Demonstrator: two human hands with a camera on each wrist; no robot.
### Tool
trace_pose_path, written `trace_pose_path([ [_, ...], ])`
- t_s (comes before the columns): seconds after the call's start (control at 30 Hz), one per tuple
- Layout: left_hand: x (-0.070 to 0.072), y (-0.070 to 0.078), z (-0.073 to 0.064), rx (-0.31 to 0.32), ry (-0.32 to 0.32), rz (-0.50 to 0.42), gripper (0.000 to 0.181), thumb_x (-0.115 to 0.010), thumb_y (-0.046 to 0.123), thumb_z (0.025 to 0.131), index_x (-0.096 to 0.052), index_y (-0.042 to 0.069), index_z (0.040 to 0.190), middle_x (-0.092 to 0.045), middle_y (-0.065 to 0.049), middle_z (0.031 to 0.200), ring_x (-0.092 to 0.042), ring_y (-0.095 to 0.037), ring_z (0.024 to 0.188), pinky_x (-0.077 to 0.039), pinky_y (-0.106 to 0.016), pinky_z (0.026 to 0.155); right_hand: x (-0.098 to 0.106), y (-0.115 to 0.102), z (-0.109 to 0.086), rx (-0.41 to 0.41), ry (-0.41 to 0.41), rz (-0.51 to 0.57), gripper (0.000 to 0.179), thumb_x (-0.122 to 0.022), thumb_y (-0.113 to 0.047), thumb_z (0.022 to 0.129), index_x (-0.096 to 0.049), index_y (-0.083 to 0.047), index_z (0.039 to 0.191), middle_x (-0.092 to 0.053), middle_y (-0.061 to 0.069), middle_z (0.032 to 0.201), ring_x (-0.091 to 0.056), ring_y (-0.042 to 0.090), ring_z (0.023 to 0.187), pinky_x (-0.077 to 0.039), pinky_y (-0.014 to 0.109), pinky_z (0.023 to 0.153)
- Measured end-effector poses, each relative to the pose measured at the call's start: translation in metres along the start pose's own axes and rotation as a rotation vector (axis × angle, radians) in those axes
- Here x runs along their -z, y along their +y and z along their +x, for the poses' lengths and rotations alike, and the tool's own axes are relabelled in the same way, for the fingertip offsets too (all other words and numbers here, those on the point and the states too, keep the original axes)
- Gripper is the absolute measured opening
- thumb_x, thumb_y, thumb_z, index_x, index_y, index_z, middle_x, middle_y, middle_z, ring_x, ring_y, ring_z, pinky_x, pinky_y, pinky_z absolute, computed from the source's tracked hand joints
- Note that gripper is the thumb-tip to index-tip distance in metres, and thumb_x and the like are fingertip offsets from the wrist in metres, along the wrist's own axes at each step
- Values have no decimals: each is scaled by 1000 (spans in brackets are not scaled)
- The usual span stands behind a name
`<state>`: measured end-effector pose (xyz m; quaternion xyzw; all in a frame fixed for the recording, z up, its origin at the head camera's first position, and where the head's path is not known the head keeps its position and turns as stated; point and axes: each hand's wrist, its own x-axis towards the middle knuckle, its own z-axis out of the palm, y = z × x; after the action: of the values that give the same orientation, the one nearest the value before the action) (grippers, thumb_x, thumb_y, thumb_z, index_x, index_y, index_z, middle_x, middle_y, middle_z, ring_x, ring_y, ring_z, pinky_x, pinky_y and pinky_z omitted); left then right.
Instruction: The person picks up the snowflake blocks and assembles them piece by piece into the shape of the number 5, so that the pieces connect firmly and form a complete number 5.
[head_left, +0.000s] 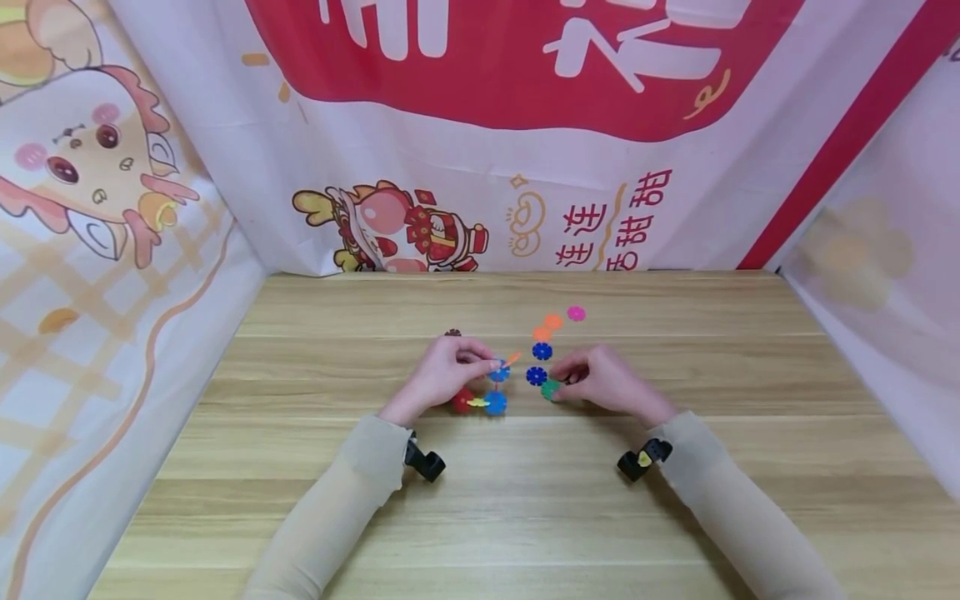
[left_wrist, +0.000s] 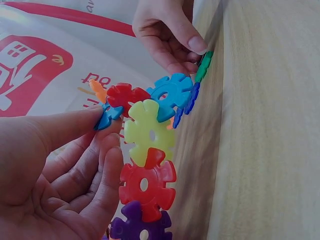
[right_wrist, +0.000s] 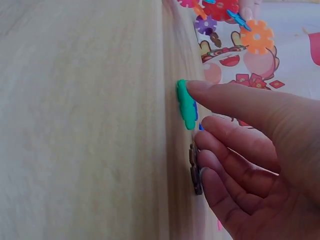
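My left hand (head_left: 444,372) holds up a chain of notched plastic flower discs, pinching a light blue disc (left_wrist: 109,118) between thumb and fingers. An orange disc (right_wrist: 257,37) sticks out from it. Along the chain follow a red disc (left_wrist: 128,97), another light blue disc (left_wrist: 171,96), a yellow disc (left_wrist: 149,131), a second red disc (left_wrist: 161,187) and a purple disc (left_wrist: 134,224). My right hand (head_left: 600,382) is low at the table, its thumb at the edge of a green disc (right_wrist: 186,106). A dark brown disc (right_wrist: 195,170) lies by its loosely curled fingers.
Two dark blue discs (head_left: 536,376) lie on the wooden table (head_left: 525,508) between the hands. Behind them are orange discs (head_left: 552,321) and a pink disc (head_left: 576,313). A printed cloth (head_left: 450,150) hangs at the table's back edge.
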<state>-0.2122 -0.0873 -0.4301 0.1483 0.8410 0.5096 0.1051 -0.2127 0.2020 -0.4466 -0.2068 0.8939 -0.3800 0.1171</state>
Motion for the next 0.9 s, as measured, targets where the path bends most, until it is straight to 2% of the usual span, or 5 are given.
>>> trace_pose_path([
  [0.23,0,0,0,4,1,-8,15,-76,26,95,-76,12,100,-72,2,90,-66,-19,86,-53,-36,78,-3,0,3,-16,-1,-36,29,-89,-18,81,-78,-12,107,-71,-3,96,-61,17,84,-54,35,76],
  [0.57,1,-2,0,-10,-12,-16,14,-75,27,96,-77,14,99,-71,1,91,-65,-21,84,-53,-35,72,-3,-2,0,-22,-3,25,25,-88,-15,82,-74,-12,102,-68,1,91,-60,20,83,-53,34,75],
  [0.67,1,-1,-1,-10,-14,-16,14,-75,27,95,-77,14,99,-71,2,91,-65,-21,84,-52,-34,72,-3,-3,-1,-39,0,68,21,-85,-13,85,-74,-11,103,-68,1,91,-61,21,84,-53,34,74],
  [0.9,1,-1,-1,-11,-14,-16,13,-75,26,96,-76,13,99,-72,0,91,-65,-24,85,-53,-35,74,0,-5,-1,-72,95,166,19,-75,-16,95,-76,-10,113,-72,1,96,-65,23,88,-56,38,76],
])
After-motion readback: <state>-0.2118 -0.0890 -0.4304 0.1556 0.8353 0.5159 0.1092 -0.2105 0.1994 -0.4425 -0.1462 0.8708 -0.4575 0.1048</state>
